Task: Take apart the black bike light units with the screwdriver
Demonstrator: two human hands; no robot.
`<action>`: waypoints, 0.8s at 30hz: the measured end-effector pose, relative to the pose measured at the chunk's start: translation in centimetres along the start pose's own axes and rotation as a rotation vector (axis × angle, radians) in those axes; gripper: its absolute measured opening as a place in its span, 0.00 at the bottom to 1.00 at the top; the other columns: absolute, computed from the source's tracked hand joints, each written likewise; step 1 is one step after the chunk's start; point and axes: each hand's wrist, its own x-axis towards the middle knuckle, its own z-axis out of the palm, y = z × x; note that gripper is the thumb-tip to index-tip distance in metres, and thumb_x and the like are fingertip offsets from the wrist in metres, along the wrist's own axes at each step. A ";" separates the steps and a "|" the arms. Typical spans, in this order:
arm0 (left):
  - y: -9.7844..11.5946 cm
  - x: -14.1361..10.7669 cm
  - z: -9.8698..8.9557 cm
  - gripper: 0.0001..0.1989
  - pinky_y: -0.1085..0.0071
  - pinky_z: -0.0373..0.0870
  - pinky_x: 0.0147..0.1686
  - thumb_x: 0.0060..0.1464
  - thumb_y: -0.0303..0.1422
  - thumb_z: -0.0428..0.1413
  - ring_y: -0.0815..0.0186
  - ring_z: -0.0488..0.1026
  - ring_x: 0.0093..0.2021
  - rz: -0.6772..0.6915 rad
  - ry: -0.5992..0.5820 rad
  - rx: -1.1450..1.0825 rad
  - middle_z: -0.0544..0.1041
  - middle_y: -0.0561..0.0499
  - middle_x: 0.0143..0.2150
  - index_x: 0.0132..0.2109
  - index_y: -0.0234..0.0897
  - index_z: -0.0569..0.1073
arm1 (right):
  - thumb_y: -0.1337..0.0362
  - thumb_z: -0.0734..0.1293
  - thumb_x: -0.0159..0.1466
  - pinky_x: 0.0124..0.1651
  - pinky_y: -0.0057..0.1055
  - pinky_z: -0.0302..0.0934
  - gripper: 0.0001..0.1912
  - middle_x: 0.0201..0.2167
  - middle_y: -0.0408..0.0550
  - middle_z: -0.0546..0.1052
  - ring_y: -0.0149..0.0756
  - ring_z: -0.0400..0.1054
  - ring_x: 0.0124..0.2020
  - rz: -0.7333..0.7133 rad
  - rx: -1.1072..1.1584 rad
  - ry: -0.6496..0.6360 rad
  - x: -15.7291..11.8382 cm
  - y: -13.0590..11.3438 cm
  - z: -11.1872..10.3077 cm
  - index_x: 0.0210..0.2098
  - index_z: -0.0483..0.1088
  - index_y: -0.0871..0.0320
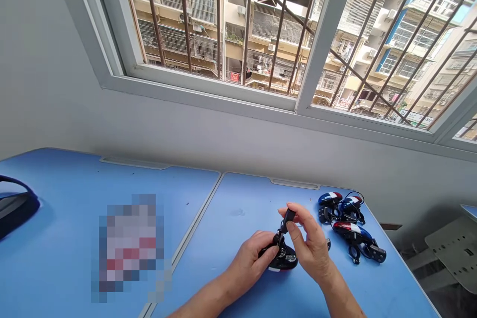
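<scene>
**"What do our hands have?"**

"Our left hand [246, 262] wraps around a black unit with a painted shell [283, 260] on the bench [233, 198], and our right hand [311, 243] pinches a black stem [287, 220] rising from it between thumb and fingers."

**"What lies nearby?"**

"Three red, white and blue units [352, 231] with black clamps sit together by the bench's right edge, just beyond our right hand."
</scene>
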 end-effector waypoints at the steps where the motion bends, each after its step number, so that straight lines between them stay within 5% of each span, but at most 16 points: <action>1: 0.0 0.0 0.0 0.14 0.68 0.66 0.45 0.63 0.38 0.47 0.61 0.70 0.41 0.003 0.001 0.002 0.76 0.49 0.37 0.39 0.38 0.75 | 0.73 0.60 0.67 0.43 0.36 0.70 0.24 0.47 0.49 0.76 0.37 0.71 0.45 -0.019 -0.036 0.012 0.1 -0.1 0.1 0.60 0.61 0.48; 9: 0.3 0.1 -0.1 0.16 0.68 0.67 0.45 0.64 0.41 0.46 0.61 0.70 0.40 0.017 0.006 0.025 0.76 0.49 0.35 0.38 0.38 0.75 | 0.71 0.65 0.64 0.35 0.31 0.68 0.22 0.38 0.46 0.72 0.33 0.67 0.35 -0.077 -0.181 0.164 0.9 -0.7 0.6 0.56 0.66 0.48; 24: -0.1 0.1 0.1 0.18 0.68 0.67 0.44 0.65 0.43 0.46 0.60 0.70 0.40 0.012 0.017 0.017 0.76 0.49 0.36 0.38 0.38 0.75 | 0.75 0.59 0.66 0.40 0.38 0.69 0.27 0.42 0.49 0.77 0.37 0.69 0.40 -0.121 -0.092 0.002 0.8 -0.8 0.0 0.62 0.59 0.48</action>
